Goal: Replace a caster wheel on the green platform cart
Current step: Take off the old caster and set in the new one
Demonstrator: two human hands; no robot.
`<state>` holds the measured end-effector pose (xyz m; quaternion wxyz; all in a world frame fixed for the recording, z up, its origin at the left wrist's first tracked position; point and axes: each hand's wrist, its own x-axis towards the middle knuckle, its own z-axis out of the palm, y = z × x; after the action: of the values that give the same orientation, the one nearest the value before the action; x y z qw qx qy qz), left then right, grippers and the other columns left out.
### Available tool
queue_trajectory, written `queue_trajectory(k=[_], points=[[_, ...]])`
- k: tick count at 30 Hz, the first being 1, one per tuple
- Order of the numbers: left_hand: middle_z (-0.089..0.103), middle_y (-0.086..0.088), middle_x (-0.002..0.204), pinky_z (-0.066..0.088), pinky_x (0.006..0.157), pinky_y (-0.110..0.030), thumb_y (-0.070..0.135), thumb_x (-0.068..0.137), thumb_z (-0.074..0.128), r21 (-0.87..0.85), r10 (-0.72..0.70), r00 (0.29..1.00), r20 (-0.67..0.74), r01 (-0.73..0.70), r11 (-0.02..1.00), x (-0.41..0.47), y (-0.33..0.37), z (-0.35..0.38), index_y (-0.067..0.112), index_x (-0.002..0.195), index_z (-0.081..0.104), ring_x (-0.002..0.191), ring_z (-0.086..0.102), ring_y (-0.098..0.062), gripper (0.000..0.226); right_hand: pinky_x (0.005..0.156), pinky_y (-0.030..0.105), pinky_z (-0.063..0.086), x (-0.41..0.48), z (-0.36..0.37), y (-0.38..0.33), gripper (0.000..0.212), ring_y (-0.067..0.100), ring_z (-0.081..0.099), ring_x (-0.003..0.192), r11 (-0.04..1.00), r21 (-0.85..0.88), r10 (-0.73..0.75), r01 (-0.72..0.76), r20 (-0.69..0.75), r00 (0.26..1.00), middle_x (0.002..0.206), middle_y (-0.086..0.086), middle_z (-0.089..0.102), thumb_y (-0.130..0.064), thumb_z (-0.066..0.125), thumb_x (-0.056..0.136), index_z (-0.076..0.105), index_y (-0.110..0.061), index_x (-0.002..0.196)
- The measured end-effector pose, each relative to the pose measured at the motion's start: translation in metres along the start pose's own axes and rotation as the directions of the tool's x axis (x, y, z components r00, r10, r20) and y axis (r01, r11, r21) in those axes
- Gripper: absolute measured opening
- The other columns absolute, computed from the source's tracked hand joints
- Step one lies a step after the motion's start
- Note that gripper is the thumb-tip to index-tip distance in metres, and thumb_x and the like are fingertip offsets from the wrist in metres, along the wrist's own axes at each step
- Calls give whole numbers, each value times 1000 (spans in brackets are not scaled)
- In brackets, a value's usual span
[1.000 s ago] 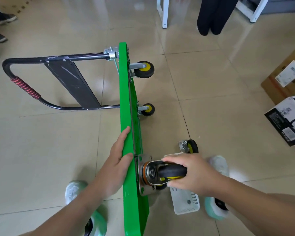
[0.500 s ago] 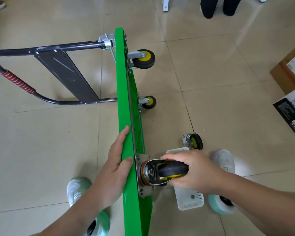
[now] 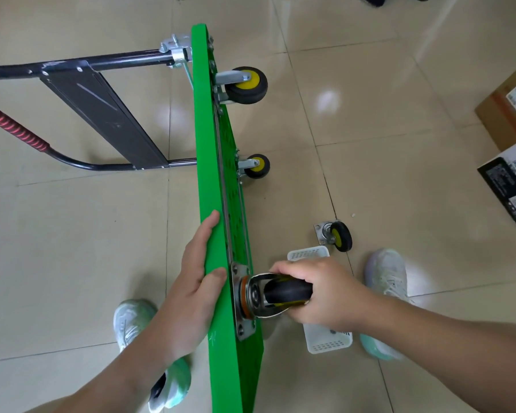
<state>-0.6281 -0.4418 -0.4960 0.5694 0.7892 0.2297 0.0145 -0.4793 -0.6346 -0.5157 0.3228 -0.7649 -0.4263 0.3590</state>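
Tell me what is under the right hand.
The right hand grips a black caster wheel at the green cart. Below lies a white basket on the floor; the hand covers its middle, so most contents are hidden.

The green platform cart [image 3: 209, 174] stands on its long edge, running from 12 to 6 o'clock across the tiled floor [image 3: 399, 189]. Its black handle [image 3: 102, 114] lies out toward 9 o'clock. Two fitted wheels [image 3: 246, 84] jut from the underside near 12 o'clock. At 6 o'clock the left hand [image 3: 191, 287] rests flat on the upper edge, fingers straight. Just beside it, at 5 o'clock, the right hand [image 3: 319, 296] grips the caster wheel [image 3: 277, 293] – its metal plate lies against the underside. A loose caster [image 3: 335, 236] lies at 4 o'clock beside a white basket [image 3: 325, 338] – cardboard boxes [image 3: 507, 114] sit at 3 o'clock.
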Motion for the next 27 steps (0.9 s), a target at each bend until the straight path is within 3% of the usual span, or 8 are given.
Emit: queue_trajectory(k=[5, 10, 14, 18, 27], points=[[21, 34, 164, 22, 128, -49, 46, 86, 42, -39, 13, 1000, -3, -13, 999, 0, -3, 1, 68, 151, 19, 154, 24, -2, 72, 66, 15, 41, 2, 9, 4, 40, 6, 57, 79, 1000, 19, 17, -16, -8, 1000, 78, -19, 58, -18, 71, 76, 54, -47, 98], [23, 31, 164, 24, 127, -51, 48, 86, 42, -53, 27, 1000, 8, -26, 998, 0, -4, 3, 67, 151, 19, 154, 26, -6, 72, 66, 16, 42, 3, 13, 7, 37, 5, 56, 81, 1000, 5, -5, 5, 5, 1000, 82, -18, 57, -21, 69, 78, 53, -40, 105], [25, 28, 164, 25, 126, -52, 46, 87, 42, -58, 39, 999, 5, -39, 998, 1, -5, 3, 64, 152, 20, 153, 28, -8, 72, 65, 14, 39, 6, 14, 9, 37, 5, 55, 81, 999, 9, -33, 33, 0, 999, 80, -19, 55, -17, 70, 77, 54, -39, 103], [27, 31, 162, 25, 126, -51, 45, 85, 43, -67, 40, 999, -12, -41, 997, 1, -5, 3, 66, 151, 23, 153, 28, -4, 72, 67, 22, 45, 10, 15, 11, 39, 7, 57, 81, 999, 26, -47, 47, 24, 999, 81, -19, 56, -15, 72, 76, 55, -38, 103], [28, 31, 161, 26, 126, -50, 46, 85, 43, -58, 45, 999, -16, -46, 997, 1, -5, 4, 65, 151, 22, 152, 29, -4, 72, 65, 19, 41, 16, 13, 10, 39, 5, 56, 77, 997, 34, -73, 72, 32, 997, 79, -20, 55, -14, 73, 74, 57, -36, 100]])
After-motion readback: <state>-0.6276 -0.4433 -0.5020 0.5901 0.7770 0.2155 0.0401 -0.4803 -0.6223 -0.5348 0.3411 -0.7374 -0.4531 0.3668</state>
